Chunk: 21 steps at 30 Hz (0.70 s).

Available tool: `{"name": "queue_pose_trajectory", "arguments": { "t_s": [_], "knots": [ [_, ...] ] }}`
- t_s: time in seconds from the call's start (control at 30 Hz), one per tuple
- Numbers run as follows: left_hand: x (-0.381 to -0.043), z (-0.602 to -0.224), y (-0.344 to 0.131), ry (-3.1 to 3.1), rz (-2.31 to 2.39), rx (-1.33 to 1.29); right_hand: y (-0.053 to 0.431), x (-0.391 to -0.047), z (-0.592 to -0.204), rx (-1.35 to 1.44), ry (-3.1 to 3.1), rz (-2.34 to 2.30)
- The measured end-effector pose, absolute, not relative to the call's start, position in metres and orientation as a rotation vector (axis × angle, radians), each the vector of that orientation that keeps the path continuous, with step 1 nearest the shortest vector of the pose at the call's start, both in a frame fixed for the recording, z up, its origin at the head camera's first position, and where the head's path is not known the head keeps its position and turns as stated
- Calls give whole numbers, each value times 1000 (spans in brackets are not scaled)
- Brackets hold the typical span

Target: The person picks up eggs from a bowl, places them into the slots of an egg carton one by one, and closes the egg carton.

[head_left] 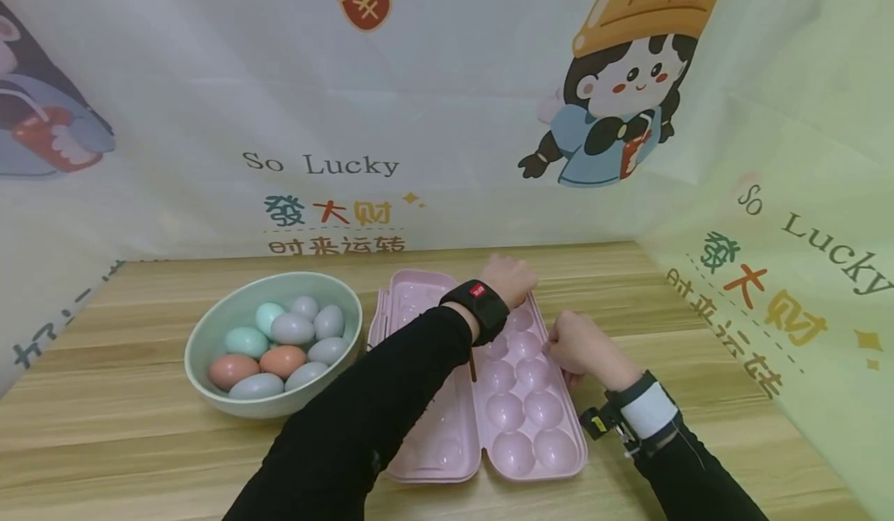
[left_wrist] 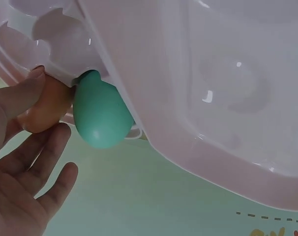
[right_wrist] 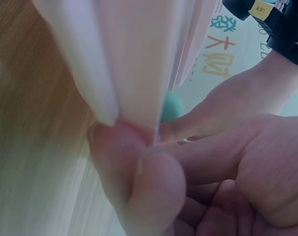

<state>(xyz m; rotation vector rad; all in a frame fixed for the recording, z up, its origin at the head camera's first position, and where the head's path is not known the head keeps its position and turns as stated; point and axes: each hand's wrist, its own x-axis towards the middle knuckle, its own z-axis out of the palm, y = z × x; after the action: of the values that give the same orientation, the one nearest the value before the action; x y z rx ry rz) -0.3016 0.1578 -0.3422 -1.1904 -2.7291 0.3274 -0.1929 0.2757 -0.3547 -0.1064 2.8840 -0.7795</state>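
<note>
A pink plastic egg carton (head_left: 482, 455) lies unfolded on the table, its cupped half on the right and its lid (head_left: 436, 451) on the left. My left hand (head_left: 510, 279) reaches over it to the far end. In the left wrist view, thumb and fingers pinch an orange-brown egg (left_wrist: 53, 105) at an end cup. Beside that egg, a teal egg (left_wrist: 102, 118) sits in the neighbouring cup. My right hand (head_left: 581, 342) pinches the carton's right edge between thumb and fingers, as the right wrist view shows. The nearer cups hold no eggs.
Left of the carton stands a pale green bowl (head_left: 275, 408) with several grey, teal and orange-brown eggs. The wooden table (head_left: 105, 428) meets printed white sheets (head_left: 454, 210) at the back and sides. My left forearm crosses over the lid.
</note>
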Motion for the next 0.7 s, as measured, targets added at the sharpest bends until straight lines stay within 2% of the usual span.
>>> {"name": "queue_pose_trajectory", "arguments": {
  "t_s": [0.7],
  "knots": [
    [-304, -343, 163, -2756, 401, -1134, 275, -192, -354, -80, 2871, -790]
  ]
}}
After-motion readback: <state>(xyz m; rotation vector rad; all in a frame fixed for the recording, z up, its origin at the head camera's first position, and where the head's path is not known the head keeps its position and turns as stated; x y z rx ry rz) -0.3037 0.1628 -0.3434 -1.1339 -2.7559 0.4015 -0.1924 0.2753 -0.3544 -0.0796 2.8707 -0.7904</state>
